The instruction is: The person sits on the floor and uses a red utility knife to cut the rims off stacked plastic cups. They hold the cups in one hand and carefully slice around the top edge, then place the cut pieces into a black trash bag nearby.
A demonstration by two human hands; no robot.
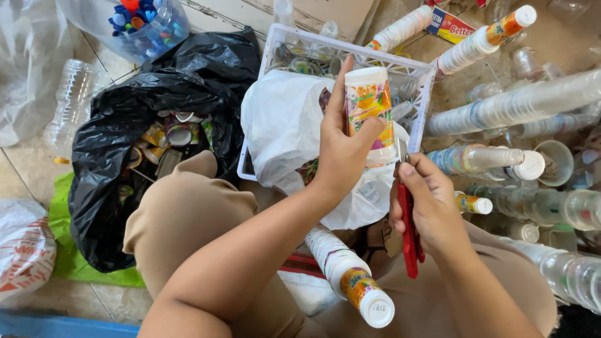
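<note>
Head view shows us seated on the floor, knees up in tan trousers. Our left hand [341,150] is closed around a small plastic bottle [369,109] with a fruit-printed label, holding it upright at centre frame so the label faces us. Our right hand [432,209] grips a red-handled cutter [410,235], its blade tip raised to the bottle's lower edge, seemingly to slit the label, though the contact point is hard to make out. Behind the bottle sits a white plastic basket [426,94] with a white bag [282,125] draped in it. At left, an open black bag [113,163] holds scraps that look like peeled labels. A stack of nested cups [350,275] lies across our lap, and more cup stacks and clear bottles crowd the right side. A tub of blue caps [141,22] stands at upper left.
</note>
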